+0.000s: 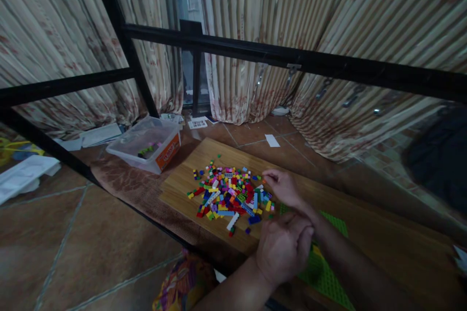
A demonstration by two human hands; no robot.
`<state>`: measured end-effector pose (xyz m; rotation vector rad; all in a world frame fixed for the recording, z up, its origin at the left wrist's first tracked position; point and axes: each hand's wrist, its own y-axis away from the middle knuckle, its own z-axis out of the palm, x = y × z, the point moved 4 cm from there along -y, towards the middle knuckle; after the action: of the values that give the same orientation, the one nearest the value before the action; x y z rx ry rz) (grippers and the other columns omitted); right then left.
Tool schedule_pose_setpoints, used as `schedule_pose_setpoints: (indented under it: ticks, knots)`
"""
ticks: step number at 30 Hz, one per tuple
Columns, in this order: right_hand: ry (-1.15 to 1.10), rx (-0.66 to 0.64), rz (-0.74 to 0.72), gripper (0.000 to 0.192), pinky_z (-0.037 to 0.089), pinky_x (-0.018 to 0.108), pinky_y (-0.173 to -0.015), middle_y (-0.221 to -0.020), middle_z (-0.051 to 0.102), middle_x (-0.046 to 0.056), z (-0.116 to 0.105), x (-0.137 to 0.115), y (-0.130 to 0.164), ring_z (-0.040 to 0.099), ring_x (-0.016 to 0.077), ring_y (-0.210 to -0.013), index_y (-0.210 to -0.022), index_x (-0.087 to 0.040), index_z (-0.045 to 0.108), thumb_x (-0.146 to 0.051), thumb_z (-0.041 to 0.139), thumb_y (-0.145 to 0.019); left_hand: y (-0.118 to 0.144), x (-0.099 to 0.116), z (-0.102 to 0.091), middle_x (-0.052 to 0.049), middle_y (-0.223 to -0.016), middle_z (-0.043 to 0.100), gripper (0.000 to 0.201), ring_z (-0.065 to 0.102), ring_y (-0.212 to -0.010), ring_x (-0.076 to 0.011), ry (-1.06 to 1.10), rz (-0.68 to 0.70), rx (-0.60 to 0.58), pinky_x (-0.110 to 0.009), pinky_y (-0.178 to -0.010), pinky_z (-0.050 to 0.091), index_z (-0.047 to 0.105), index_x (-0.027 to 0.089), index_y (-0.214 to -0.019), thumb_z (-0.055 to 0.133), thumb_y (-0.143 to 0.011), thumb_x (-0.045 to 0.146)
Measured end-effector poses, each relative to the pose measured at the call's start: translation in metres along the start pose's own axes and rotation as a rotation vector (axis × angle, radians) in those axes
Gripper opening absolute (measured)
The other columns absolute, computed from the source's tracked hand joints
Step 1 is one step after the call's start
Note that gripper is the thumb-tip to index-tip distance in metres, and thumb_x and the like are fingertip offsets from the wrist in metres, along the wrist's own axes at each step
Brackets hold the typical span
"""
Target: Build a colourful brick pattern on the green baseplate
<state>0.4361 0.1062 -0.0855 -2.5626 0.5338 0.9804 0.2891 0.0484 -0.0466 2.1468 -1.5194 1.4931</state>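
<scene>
A heap of small colourful bricks (pixel 229 194) lies on a wooden board (pixel 182 184). My right hand (pixel 283 187) reaches to the heap's right edge with thumb and fingers pinched together among the bricks; whether a brick is between them is too small to tell. My left hand (pixel 283 249) is nearer to me, fingers curled, and rests over the near-left part of a green studded baseplate (pixel 324 277), which lies on the board under both forearms. What the left hand's fingers enclose is hidden.
A clear plastic tub (pixel 146 145) with an orange label and a few bricks inside stands left of the board. Black metal bars (pixel 292 60) cross above and to the left. Striped curtains hang behind. Papers lie on the tiled floor (pixel 54 243) at left.
</scene>
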Motion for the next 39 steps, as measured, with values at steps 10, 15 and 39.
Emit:
schedule_pose_setpoints:
  ticks: [10, 15, 39]
  knots:
    - [0.368, -0.267, -0.283, 0.018, 0.044, 0.029, -0.078, -0.090, 0.069, 0.006, 0.070, -0.070, -0.040, 0.062, 0.0193, -0.085, -0.092, -0.021, 0.069, -0.026, 0.054, -0.083, -0.006, -0.002, -0.032, -0.007, -0.087, 0.066, 0.021, 0.062, -0.084, -0.0163, 0.212, 0.056, 0.170, -0.028, -0.075, 0.052, 0.062, 0.018, -0.094, 0.042, -0.091, 0.020]
    - [0.503, -0.318, -0.252, 0.018, 0.041, 0.029, -0.081, -0.092, 0.067, 0.009, 0.085, -0.074, -0.040, 0.060, 0.0207, -0.090, -0.092, -0.018, 0.068, -0.027, 0.056, -0.083, -0.007, -0.005, -0.038, -0.005, -0.083, 0.066, 0.020, 0.062, -0.080, -0.0152, 0.204, 0.060, 0.208, -0.027, -0.073, 0.052, 0.062, 0.016, -0.091, 0.043, -0.090, 0.020]
    - [0.158, -0.231, -0.252, 0.015, 0.046, 0.026, -0.073, -0.085, 0.073, 0.001, 0.085, -0.084, -0.031, 0.065, 0.0159, -0.079, -0.085, -0.023, 0.069, -0.020, 0.054, -0.082, -0.004, -0.001, -0.035, -0.003, -0.072, 0.067, 0.020, 0.062, -0.068, -0.0131, 0.109, 0.143, 0.279, -0.024, -0.065, 0.050, 0.064, 0.014, -0.085, 0.046, -0.088, 0.022]
